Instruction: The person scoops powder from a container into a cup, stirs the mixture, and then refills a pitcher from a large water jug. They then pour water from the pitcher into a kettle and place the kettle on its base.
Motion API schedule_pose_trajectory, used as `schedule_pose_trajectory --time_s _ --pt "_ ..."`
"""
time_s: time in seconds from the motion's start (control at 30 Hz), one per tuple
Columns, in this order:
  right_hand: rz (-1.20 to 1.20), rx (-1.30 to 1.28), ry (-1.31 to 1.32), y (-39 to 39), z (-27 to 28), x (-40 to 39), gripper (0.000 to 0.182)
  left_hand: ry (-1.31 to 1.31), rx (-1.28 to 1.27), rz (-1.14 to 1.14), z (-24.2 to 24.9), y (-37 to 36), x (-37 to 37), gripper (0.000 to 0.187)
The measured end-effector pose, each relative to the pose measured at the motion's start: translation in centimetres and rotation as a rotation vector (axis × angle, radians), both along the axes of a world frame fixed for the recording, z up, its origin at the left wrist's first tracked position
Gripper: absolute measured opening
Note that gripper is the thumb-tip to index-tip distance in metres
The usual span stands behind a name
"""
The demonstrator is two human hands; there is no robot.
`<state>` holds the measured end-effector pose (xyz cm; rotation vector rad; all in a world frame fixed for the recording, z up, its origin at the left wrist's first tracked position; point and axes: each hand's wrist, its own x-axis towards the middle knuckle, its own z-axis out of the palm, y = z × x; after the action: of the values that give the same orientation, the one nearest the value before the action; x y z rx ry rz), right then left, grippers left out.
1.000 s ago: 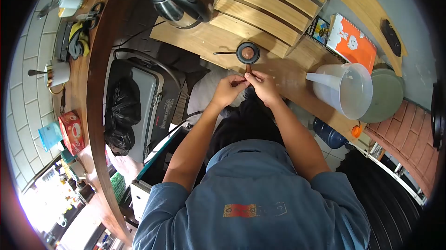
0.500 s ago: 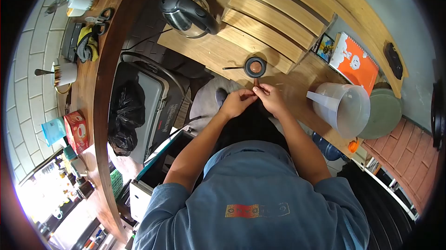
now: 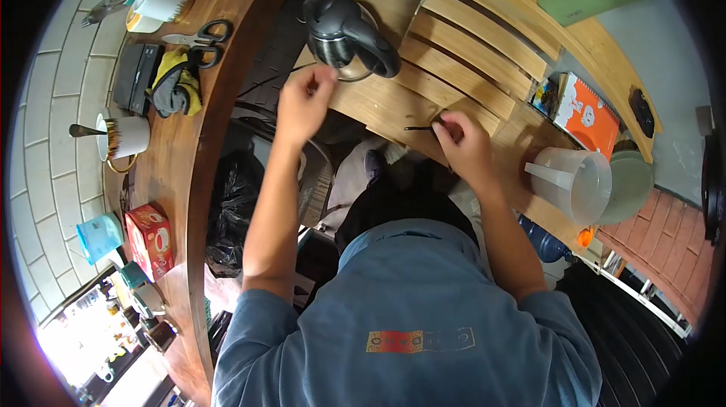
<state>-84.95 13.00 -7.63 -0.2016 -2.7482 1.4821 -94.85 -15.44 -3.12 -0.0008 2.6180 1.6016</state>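
Beside the electric kettle (image 3: pixel 340 33), which has a black handle and lid, my left hand (image 3: pixel 304 102) is raised with its thumb and fingers curled toward each other; whether anything small is between them cannot be made out. Over the wooden table (image 3: pixel 378 105), my right hand (image 3: pixel 463 141) is closed at the dark round cup. Most of the cup is hidden by the fingers. A thin black spoon-like handle (image 3: pixel 417 129) sticks out to its left.
Wooden slatted rack (image 3: pixel 469 44) behind the table. On the right: clear plastic jug (image 3: pixel 571 184), green round lid (image 3: pixel 631 188), orange notebook (image 3: pixel 586 120). The left wooden counter (image 3: pixel 170 173) holds scissors (image 3: pixel 200 43), a white mug (image 3: pixel 125 139) and a red box (image 3: pixel 150 241).
The hands have parted: my left hand moved left and up to the kettle, while my right hand went to the dark cup and now covers it. The head view has shifted.
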Motion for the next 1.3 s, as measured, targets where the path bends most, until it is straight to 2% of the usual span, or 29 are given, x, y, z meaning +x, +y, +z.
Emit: schedule_pose_trajectory --time_s 0.07,0.1,0.17,0.2,0.27,0.3,0.53,0.77,0.93,1.3 --pt "0.053 -0.044 0.15 -2.6 0.9 -4.1 0.034 0.274 -0.1 0.005 1.6 -0.1 -3.5 0.023" --pt "0.069 -0.053 0.247 -3.7 1.1 -6.2 0.035 0.28 -0.097 0.011 2.7 0.2 -4.9 0.023" --pt "0.067 -0.073 0.285 -5.6 1.6 -9.6 0.038 0.441 -0.281 -0.046 4.3 1.2 -7.1 0.026" --pt "0.063 -0.094 0.318 -6.0 1.6 -10.8 0.04 0.44 -0.28 -0.042 3.8 1.4 -8.2 0.026" --pt "0.111 -0.018 0.269 -6.3 1.3 -12.4 0.042 0.552 -0.463 -0.048 3.0 1.9 -10.0 0.028" --pt "0.156 0.056 0.218 -6.4 1.2 -12.8 0.044 0.474 -0.541 -0.052 3.2 2.2 -10.2 0.03" --pt "0.153 0.031 0.094 -6.2 1.6 -13.1 0.041 0.148 -0.69 -0.019 4.5 3.1 -10.4 0.033" --pt "0.179 0.064 0.05 -6.2 2.1 -13.0 0.038 0.118 -0.76 0.013 4.8 4.0 -10.7 0.034" --pt "0.189 0.044 0.028 -6.0 2.2 -13.1 0.039 -0.003 -0.653 0.041 5.3 3.7 -11.5 0.036" --pt "0.17 -0.004 0.052 -5.9 1.6 -13.2 0.046 0.034 -0.64 0.091 6.0 4.0 -11.0 0.033"
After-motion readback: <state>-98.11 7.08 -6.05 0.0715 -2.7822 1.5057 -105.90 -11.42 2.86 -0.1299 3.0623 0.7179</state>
